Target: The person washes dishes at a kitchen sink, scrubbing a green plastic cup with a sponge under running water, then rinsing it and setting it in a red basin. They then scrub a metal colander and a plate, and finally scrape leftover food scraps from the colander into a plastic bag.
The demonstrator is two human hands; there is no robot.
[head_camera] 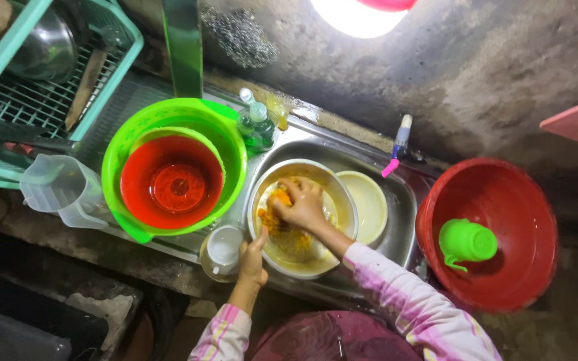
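Right now I am seeing my right hand (304,204) pressing an orange sponge (277,199) inside the steel bowl (342,194) sitting in the sink (403,200), fingers curled around it, while my left hand (253,257) is gripping the bowl's near rim, beside a white cup (224,249) and green basin (232,144)

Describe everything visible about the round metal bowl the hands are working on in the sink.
The round, shiny metal bowl sits upright in the steel sink, beside a pale yellow plastic bowl. Its inside holds yellowish soapy residue. The left hand grips its near rim, while the right hand presses an orange scrubbing sponge against the inner wall. A white cup stands at its left.
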